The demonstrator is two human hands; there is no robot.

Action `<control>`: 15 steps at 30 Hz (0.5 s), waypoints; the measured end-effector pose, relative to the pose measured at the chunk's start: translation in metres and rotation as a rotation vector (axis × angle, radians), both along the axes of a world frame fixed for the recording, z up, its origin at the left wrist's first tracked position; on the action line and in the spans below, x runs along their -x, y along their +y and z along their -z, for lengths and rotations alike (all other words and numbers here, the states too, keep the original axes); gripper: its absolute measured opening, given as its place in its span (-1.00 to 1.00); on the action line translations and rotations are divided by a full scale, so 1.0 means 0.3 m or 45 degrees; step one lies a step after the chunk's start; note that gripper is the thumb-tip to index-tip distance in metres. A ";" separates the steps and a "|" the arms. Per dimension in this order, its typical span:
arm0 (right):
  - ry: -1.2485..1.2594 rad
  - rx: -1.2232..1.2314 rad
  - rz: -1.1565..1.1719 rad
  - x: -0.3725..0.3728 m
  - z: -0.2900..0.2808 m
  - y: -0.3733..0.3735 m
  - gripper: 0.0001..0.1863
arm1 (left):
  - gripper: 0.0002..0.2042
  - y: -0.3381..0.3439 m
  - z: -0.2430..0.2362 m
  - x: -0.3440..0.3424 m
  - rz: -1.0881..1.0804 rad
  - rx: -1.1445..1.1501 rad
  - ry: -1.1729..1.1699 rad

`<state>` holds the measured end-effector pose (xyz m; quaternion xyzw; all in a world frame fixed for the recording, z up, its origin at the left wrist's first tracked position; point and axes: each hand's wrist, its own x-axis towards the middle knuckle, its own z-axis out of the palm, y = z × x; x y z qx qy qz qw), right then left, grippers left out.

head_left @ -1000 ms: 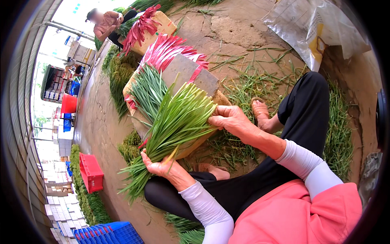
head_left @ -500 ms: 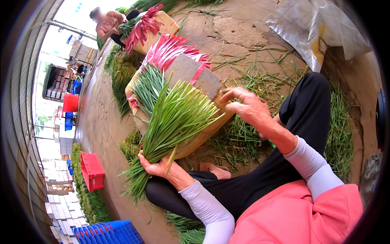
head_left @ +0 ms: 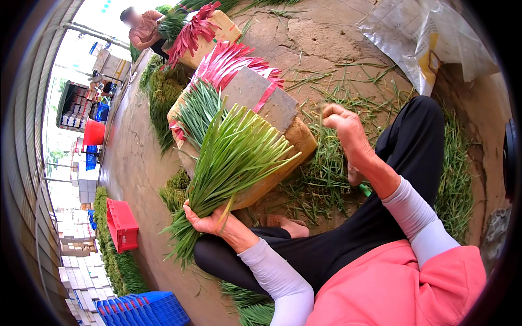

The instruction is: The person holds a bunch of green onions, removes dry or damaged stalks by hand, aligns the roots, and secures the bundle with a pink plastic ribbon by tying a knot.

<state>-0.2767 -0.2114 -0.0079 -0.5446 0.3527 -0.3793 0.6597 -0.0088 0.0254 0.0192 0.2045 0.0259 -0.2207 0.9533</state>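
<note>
My left hand (head_left: 209, 220) is wrapped round one end of a bunch of green chives (head_left: 234, 149). The bunch slants up and to the right, its pale cut ends fanned out over a worn yellowish block (head_left: 302, 138). Off to the right of those ends, my right hand (head_left: 348, 130) is raised with its fingers curled together. A blurred wisp shows at its fingertips, too unclear to name. Darker green chives (head_left: 198, 111) lie on the block behind the bunch, beside a grey board (head_left: 253, 98) and a pile of pink-red strips (head_left: 228, 65).
Loose trimmings (head_left: 326, 179) litter the floor by my legs. Clear plastic sheeting (head_left: 402, 43) lies at the far right. Another person (head_left: 144, 30) handles greens at the far left. A red crate (head_left: 122, 225) and blue crates (head_left: 147, 309) stand at the left.
My right hand has moved right, away from the cut ends of the chives, and its fingers have curled in. My left hand keeps its hold, nearly still.
</note>
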 end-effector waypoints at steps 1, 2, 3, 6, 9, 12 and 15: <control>0.130 0.374 0.162 -0.001 -0.036 0.015 -0.83 | -0.81 -0.001 0.004 0.001 -0.042 -0.020 0.005; 0.258 0.745 0.328 -0.017 -0.085 0.049 -0.83 | -0.81 -0.005 0.010 -0.001 -0.081 -0.042 0.007; 0.388 1.116 0.498 -0.035 -0.118 0.084 -0.84 | -0.81 -0.008 0.015 -0.005 -0.115 -0.065 0.009; 0.411 1.122 0.248 -0.086 -0.161 0.183 -0.76 | -0.81 -0.002 0.046 -0.038 0.006 0.055 -0.101; 0.489 1.110 0.236 -0.141 -0.142 0.212 -0.73 | -0.81 -0.021 0.048 -0.022 0.002 0.000 -0.168; 0.508 1.176 0.235 -0.161 -0.154 0.214 -0.72 | -0.81 -0.027 0.042 -0.007 0.079 -0.010 -0.212; 0.378 0.991 0.091 -0.190 -0.157 0.213 -0.73 | -0.84 -0.054 0.013 0.036 0.071 -0.083 -0.252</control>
